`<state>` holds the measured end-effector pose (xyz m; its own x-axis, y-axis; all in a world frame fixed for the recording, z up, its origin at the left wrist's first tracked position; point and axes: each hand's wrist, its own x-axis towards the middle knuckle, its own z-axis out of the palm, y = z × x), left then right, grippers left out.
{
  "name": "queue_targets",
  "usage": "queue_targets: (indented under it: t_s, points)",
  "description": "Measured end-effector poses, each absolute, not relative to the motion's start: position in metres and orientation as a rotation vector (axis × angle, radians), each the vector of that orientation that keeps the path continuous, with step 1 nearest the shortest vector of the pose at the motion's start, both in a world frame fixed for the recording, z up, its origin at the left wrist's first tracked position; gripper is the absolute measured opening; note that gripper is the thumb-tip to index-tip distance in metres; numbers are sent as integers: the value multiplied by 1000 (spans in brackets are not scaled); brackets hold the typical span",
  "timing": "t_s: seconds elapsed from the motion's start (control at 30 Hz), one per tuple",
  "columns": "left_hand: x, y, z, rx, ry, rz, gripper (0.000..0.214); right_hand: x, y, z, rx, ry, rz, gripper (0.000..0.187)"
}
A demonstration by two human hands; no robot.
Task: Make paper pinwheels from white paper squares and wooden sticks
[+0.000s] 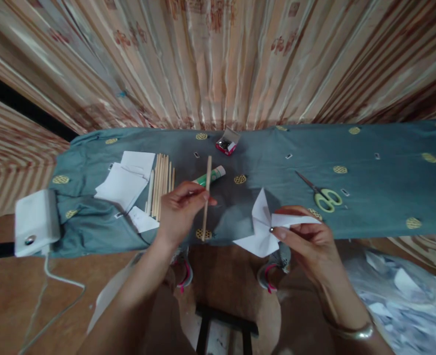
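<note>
Between the thumb and fingers of my left hand (pixel 181 209) is a thin wooden stick (pixel 207 182), held nearly upright above the cloth. My right hand (pixel 307 239) pinches a white paper pinwheel (pixel 261 231), its thumb by a small metal pin head (pixel 272 229) at the centre. Stick and pinwheel are apart. Behind the left hand lies a green and white glue stick (pixel 211 176), partly covered by the wooden stick and fingers. Green-handled scissors (pixel 322 193) rest on the cloth beyond the right hand.
Several wooden sticks (pixel 162 180) lie in a row on the left, beside white paper sheets (pixel 124 182). A small open red box (pixel 227 143) with dark bits stands at the back. A white device (pixel 36 222) with a cable hangs at the left edge of the cloth-covered table (pixel 381 197).
</note>
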<state>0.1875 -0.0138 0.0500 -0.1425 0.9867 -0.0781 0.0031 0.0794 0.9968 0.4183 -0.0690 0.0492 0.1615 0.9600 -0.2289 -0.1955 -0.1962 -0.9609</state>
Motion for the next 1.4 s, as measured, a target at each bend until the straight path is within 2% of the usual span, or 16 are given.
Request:
queue_targets:
  t_s: [0.17, 0.3, 0.43, 0.6, 0.8, 1.07, 1.4]
  points:
    - [231, -39, 34, 808, 1033, 885, 22, 418, -78, 58, -1339, -996, 1248, 18]
    - [243, -45, 24, 642, 964, 827, 23, 423, -83, 62, -1281, -1133, 1238, 12]
    - [250, -44, 26, 620, 947, 797, 17, 429, -90, 70, -1233, -1307, 1076, 9]
    - [263, -46, 32, 656, 892, 771, 5, 431, -98, 80, -1309, -1500, 714, 22]
    - [267, -48, 34, 716, 838, 723, 12, 435, -105, 79, -1309, -1569, 506, 36]
    - [265, -48, 38, 729, 876, 710, 14, 438, -106, 77, -1263, -1602, 470, 48]
    - [259, -48, 33, 787, 888, 693, 17, 437, -104, 76, -1289, -1585, 480, 44]
